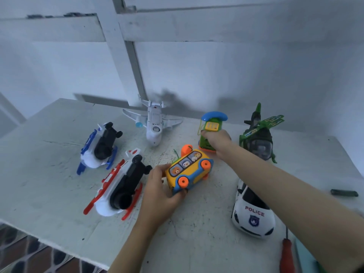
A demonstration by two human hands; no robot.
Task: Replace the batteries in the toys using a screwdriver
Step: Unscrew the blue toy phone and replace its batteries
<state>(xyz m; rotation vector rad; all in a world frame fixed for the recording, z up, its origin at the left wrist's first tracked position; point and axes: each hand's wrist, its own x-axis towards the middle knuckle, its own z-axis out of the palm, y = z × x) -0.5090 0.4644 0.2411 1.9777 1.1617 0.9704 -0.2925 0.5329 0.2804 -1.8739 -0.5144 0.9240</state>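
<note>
A yellow toy bus (190, 170) with orange wheels lies on its side at the middle of the white table (59, 194). My left hand (161, 190) grips its near end. Behind it stands a green toy phone (210, 133) with a blue handset, and my right hand (216, 139) holds its body. A red-handled screwdriver (288, 255) lies at the near right edge, apart from both hands.
Two upside-down toy helicopters, one blue (99, 147) and one red (123, 184), lie at the left. A white toy plane (153, 123) sits at the back, a green helicopter (259, 134) at the right, a police car (253, 211) under my right forearm. A dark battery (344, 193) lies far right.
</note>
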